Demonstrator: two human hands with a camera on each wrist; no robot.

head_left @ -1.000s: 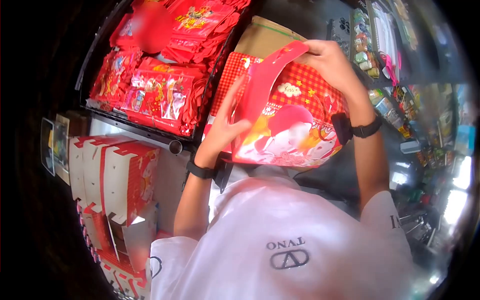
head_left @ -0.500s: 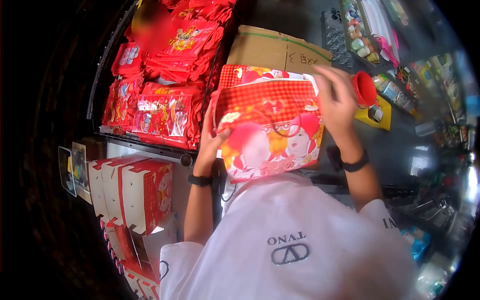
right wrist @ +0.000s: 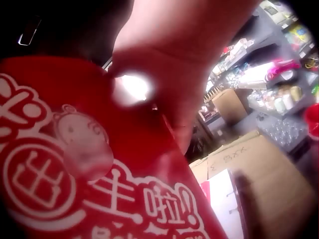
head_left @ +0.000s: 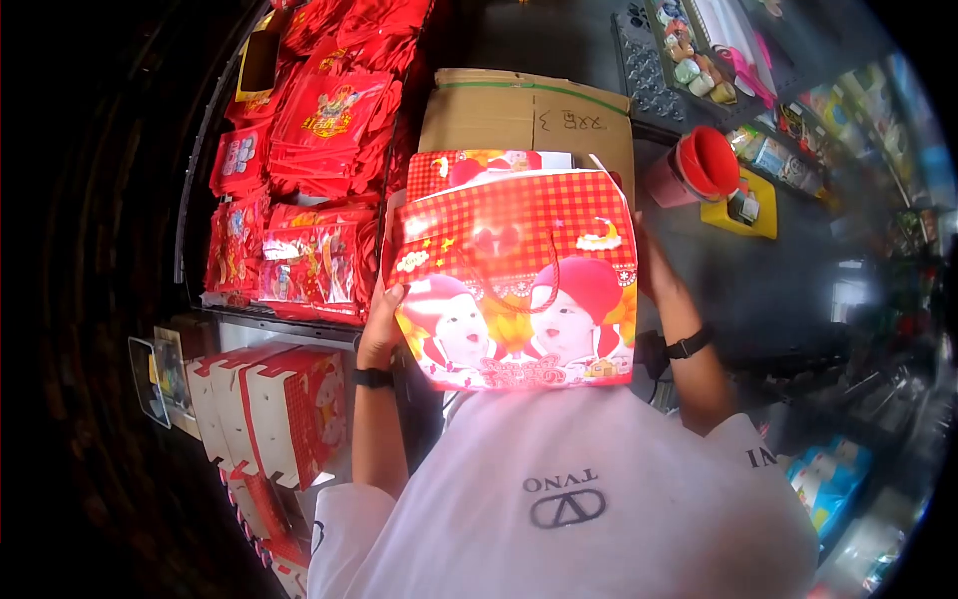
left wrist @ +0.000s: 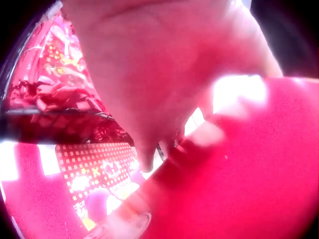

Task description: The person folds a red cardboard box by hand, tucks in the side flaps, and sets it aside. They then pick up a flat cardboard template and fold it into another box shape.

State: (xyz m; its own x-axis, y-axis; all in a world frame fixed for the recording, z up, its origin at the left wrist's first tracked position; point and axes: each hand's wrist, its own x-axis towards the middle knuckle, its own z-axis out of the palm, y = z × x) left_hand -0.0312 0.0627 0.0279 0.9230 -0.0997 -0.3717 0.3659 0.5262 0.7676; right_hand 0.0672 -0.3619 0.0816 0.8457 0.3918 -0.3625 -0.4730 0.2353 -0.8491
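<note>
A red checked gift box (head_left: 509, 240) with printed babies and a red rope handle (head_left: 514, 304) is held in front of the white shirt, its printed face up. My left hand (head_left: 379, 329) grips its left edge, the thumb at the front. In the left wrist view, the left hand (left wrist: 164, 74) reaches over a plain red side panel (left wrist: 234, 169). My right hand (head_left: 651, 262) holds the box's right side, fingers mostly hidden. The right wrist view has the right hand (right wrist: 169, 64) against a side panel (right wrist: 124, 164) with white lettering.
Behind lies another checked box (head_left: 429, 177) on a brown carton (head_left: 489, 115). Red packets (head_left: 329, 130) fill a black rack at left. More gift boxes (head_left: 269, 409) stand at lower left. A red bucket (head_left: 674, 175) and yellow container (head_left: 758, 215) stand at right.
The red flap on top has gone out of sight, and the box has turned so its printed face shows fully. My right hand has moved from the top down to the right side.
</note>
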